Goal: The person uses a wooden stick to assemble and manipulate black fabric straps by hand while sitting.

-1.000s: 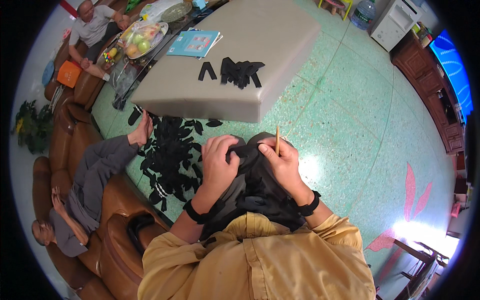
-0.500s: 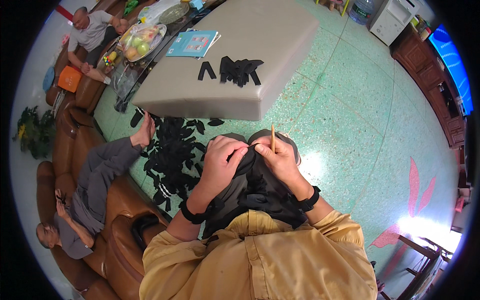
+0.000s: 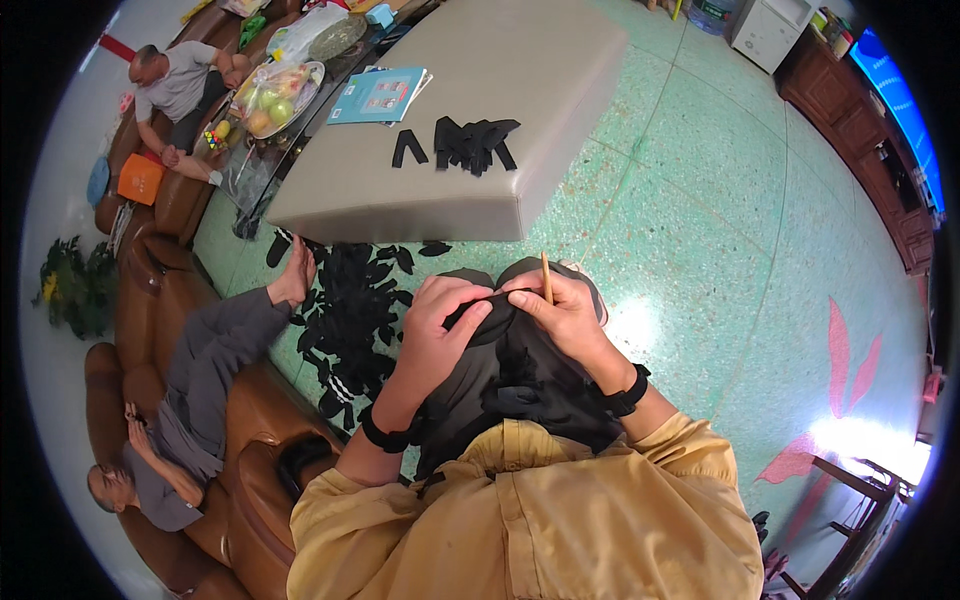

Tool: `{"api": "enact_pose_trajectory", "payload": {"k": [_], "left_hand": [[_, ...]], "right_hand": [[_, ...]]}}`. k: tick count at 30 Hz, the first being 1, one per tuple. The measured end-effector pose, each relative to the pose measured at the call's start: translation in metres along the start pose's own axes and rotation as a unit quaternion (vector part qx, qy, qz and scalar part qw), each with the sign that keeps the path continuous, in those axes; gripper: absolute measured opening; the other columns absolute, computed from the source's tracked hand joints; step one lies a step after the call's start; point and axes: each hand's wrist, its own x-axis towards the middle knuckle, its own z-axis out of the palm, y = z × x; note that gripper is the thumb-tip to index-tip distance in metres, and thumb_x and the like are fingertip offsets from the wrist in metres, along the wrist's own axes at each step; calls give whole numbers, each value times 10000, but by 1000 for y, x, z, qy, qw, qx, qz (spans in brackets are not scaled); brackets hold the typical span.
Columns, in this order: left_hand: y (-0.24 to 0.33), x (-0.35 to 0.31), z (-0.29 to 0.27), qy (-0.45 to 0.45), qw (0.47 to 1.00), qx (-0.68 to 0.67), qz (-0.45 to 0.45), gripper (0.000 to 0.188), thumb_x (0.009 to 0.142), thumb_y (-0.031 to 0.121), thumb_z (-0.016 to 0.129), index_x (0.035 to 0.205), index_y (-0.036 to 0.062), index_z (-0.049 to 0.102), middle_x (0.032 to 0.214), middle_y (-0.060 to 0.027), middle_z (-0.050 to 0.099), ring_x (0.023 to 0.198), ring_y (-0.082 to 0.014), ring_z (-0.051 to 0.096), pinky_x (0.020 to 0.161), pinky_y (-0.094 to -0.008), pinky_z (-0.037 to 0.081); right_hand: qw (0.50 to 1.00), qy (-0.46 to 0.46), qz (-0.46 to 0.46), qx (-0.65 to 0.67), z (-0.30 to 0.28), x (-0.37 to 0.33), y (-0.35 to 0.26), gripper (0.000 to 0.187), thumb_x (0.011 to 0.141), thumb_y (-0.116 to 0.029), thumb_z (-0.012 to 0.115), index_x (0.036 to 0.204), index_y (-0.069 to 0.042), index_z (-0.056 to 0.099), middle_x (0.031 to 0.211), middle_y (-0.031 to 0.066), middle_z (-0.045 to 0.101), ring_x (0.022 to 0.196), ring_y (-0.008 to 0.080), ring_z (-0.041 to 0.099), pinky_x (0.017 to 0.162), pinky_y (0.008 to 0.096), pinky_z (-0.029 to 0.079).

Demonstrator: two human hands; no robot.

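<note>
Above my lap, my left hand (image 3: 437,318) is closed on a piece of black cloth (image 3: 490,325), its thumb and fingers pinching the upper edge. My right hand (image 3: 563,314) meets it at the cloth's right end, thumb pressed on the edge. A slim pale wooden stick (image 3: 546,270) points up out of the right hand, held among its fingers. More dark cloth (image 3: 515,385) lies on my lap below the hands. The fingers partly hide the cloth's edge, and the stick's lower end is hidden.
A heap of black cloth pieces (image 3: 350,310) covers the floor at left. Ahead, a beige padded bench (image 3: 390,215) bears black strips (image 3: 475,145) and books (image 3: 375,95). One person (image 3: 185,420) reclines on the brown sofa (image 3: 255,400); another (image 3: 180,80) sits farther back.
Both hands stay close together on the black cloth, with only slight finger shifts. The whole view has tilted a little. The reclining person's hands have moved slightly.
</note>
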Motion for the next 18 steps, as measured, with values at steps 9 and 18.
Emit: {"api": "enact_pose_trajectory", "payload": {"k": [9,18], "left_hand": [[0,1,-5,-11,1000,10,18,111,758,13,653,868,11,636,814,-70,604,759,-206,542,706,-294,427],[-2,8,-3,-26,994,74,74,119,721,44,690,787,35,591,747,-57,579,730,-231,531,684,-324,410]], "right_hand": [[1000,-13,-7,-4,0,0,-2,171,845,-105,625,960,21,632,834,34,635,766,79,546,705,227,445],[991,-34,-8,-126,2,-1,-7,174,822,-132,650,936,-2,627,695,66,586,628,93,508,586,243,416]]}}
